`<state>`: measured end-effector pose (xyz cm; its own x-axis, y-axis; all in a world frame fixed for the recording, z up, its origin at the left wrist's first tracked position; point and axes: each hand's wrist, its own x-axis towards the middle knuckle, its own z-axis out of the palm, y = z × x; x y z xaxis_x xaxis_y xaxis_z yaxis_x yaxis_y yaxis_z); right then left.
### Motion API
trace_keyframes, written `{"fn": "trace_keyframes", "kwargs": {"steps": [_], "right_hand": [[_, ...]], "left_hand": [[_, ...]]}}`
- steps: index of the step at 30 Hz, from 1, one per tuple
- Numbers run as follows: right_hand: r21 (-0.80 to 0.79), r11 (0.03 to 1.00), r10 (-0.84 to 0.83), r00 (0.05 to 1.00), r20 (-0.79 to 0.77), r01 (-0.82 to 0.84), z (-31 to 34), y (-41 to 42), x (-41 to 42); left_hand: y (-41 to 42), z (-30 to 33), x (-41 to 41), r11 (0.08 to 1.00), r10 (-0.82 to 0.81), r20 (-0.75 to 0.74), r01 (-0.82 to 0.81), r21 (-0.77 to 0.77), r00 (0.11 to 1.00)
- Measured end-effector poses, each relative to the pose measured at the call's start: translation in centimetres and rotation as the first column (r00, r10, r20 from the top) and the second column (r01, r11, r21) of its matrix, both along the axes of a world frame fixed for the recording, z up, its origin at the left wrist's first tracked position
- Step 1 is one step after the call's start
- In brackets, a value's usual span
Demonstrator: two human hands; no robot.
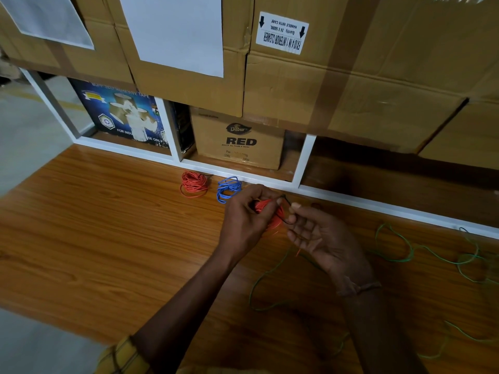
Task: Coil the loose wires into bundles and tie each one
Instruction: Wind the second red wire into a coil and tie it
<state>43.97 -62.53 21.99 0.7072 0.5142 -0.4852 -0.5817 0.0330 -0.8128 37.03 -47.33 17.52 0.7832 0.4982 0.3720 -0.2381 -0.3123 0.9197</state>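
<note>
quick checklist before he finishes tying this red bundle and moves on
1. Red bundle gripped by left hand: ok.
2. Black tie pinched by right hand: ok.
3. Tie knotted tight: cannot tell, fingers hide it.
4. Finished red coil and blue coil set aside near the shelf: ok.
5. Green wire coiled: not ok, it lies loose on the table.

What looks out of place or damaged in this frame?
The green wire sprawls uncoiled across the table's right side, unlike the red bundle and blue bundle by the shelf. A cardboard box above has a torn, crumpled corner. Nothing is spilled.
</note>
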Motion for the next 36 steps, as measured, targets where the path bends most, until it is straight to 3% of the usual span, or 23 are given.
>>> {"fn": "trace_keyframes", "kwargs": {"steps": [8,16,21,24,27,32,36], "right_hand": [[-0.011,0.997,-0.08,0.997,0.005,0.08,-0.1,0.5,0.1],[0.007,0.997,-0.076,0.997,-0.001,0.076,-0.4,0.3,0.0],[-0.126,0.991,-0.012,0.979,0.204,0.039,0.1,-0.6,-0.5],[-0.228,0.96,-0.022,0.859,0.511,0.16,0.9,-1.0,-0.6],[-0.333,0.923,0.161,0.588,0.793,0.196,1.1,-0.9,0.5],[-0.393,0.917,0.335,0.406,0.85,0.067,0.9,0.0,2.8],[-0.423,0.906,0.378,0.445,0.812,0.002,0.7,0.6,3.2]], "left_hand": [[0.2,-0.3,0.4,0.995,0.002,0.01,-0.003,0.101,1.0],[-0.6,-0.7,0.1,0.998,-0.04,0.034,0.038,0.058,0.999],[0.7,-0.8,0.2,0.998,-0.063,-0.002,0.063,-0.003,0.998],[1.6,-0.5,-0.1,0.996,-0.089,-0.034,0.089,0.022,0.995],[2.1,-0.2,-0.4,0.989,-0.131,-0.05,0.134,0.061,0.99],[2.2,0.1,-0.7,0.986,-0.142,-0.054,0.146,0.083,0.988],[2.4,-0.1,-0.8,0.987,-0.144,-0.05,0.147,0.066,0.988]]}}
